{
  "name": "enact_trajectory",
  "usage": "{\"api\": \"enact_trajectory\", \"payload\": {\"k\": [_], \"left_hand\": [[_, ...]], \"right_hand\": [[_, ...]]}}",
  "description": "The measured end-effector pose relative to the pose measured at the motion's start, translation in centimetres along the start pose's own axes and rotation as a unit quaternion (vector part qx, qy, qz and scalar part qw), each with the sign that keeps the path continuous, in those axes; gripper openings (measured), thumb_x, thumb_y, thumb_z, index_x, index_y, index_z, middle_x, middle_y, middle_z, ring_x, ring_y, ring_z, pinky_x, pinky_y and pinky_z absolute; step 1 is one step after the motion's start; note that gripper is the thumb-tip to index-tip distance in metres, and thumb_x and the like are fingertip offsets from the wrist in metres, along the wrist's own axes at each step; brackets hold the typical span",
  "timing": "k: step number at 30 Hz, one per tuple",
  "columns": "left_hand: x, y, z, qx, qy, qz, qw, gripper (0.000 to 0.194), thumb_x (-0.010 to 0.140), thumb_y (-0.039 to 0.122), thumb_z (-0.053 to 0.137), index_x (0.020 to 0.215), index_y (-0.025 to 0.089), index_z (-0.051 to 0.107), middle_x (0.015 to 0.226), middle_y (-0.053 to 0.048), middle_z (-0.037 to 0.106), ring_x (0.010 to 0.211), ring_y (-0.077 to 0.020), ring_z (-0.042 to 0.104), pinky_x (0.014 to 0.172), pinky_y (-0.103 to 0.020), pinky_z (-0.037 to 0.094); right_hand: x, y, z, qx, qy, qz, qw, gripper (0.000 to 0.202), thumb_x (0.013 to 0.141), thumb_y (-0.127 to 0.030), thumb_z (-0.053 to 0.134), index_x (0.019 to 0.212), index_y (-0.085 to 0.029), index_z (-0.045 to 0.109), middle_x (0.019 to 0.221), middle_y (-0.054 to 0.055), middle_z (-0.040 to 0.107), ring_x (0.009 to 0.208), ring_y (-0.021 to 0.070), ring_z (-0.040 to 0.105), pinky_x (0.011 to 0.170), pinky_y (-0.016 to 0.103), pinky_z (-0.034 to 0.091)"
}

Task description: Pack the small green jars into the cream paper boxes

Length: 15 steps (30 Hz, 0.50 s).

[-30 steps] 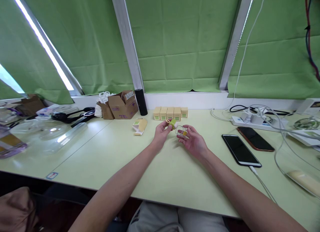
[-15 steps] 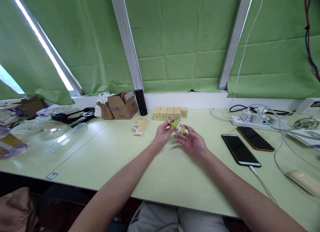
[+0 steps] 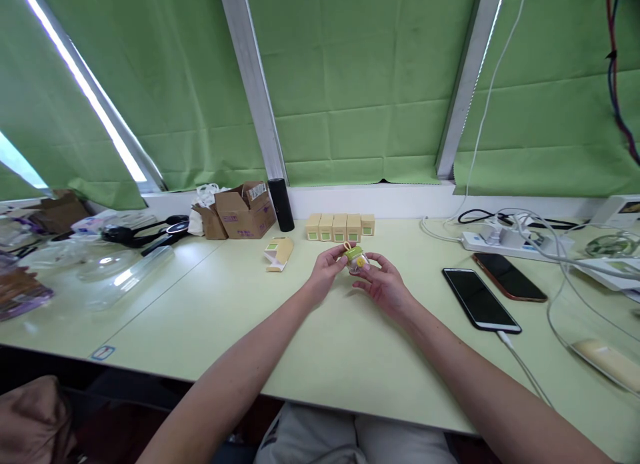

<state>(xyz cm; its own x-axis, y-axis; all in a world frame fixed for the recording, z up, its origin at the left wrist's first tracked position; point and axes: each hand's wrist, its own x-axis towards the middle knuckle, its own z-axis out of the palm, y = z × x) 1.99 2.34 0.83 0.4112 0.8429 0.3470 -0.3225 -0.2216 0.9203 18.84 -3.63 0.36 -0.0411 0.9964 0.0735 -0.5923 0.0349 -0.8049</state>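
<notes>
A small clear jar [image 3: 356, 259] with a green lid and a thin loop on top is held between my hands above the table. My left hand [image 3: 327, 271] pinches it at the lid side. The fingertips of my right hand [image 3: 386, 283] grip its clear body from the other side. Something yellow shows on or inside the jar. Beyond my hands stands a row of several small tan boxes [image 3: 340, 228] with green labels. To the left lies an opened tan carton [image 3: 279, 254] with its flaps out.
A brown cardboard box [image 3: 246, 214] and a black cylinder [image 3: 281, 205] stand at the back left. Clear plastic packaging [image 3: 133, 277] lies farther left. On the right are two phones [image 3: 481, 299], a power strip [image 3: 520, 245] and loose white cables.
The jar has turned in my hands from lying tilted to more upright, its lid now facing up. My right fingers have shifted slightly around it.
</notes>
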Motion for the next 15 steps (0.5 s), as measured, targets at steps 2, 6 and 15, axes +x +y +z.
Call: {"api": "enact_trajectory", "payload": {"k": [2, 6, 15], "left_hand": [[-0.01, -0.03, 0.0, -0.017, -0.01, -0.01, 1.0, 0.054, 0.082, 0.047, 0.085, 0.124, 0.016, 0.075, 0.127, -0.015, 0.075, 0.114, -0.0291, 0.07, 0.105, -0.042, 0.049], [-0.11, 0.06, 0.14, -0.028, -0.018, -0.022, 0.999, 0.049, 0.083, 0.046, 0.083, 0.122, 0.016, 0.076, 0.125, -0.016, 0.076, 0.115, -0.0308, 0.071, 0.103, -0.043, 0.05], [-0.22, -0.15, 0.16, 0.084, 0.032, 0.029, 0.995, 0.049, 0.086, 0.05, 0.079, 0.125, 0.02, 0.071, 0.128, -0.015, 0.072, 0.122, -0.0288, 0.065, 0.097, -0.038, 0.052]], "right_hand": [[0.02, 0.2, 0.02, -0.002, -0.01, -0.011, 1.0, 0.054, 0.062, -0.036, 0.099, 0.1, -0.024, 0.062, 0.092, 0.005, 0.08, 0.087, 0.0246, 0.075, 0.071, 0.037, 0.061], [0.1, 0.56, 0.12, -0.008, -0.007, -0.032, 0.999, 0.058, 0.059, -0.034, 0.1, 0.103, -0.025, 0.062, 0.092, 0.005, 0.079, 0.086, 0.0243, 0.075, 0.072, 0.037, 0.061], [0.16, 0.31, 0.12, -0.015, 0.023, -0.057, 0.998, 0.068, 0.061, -0.033, 0.098, 0.115, -0.029, 0.057, 0.09, 0.0, 0.074, 0.087, 0.0232, 0.075, 0.076, 0.038, 0.062]]}}
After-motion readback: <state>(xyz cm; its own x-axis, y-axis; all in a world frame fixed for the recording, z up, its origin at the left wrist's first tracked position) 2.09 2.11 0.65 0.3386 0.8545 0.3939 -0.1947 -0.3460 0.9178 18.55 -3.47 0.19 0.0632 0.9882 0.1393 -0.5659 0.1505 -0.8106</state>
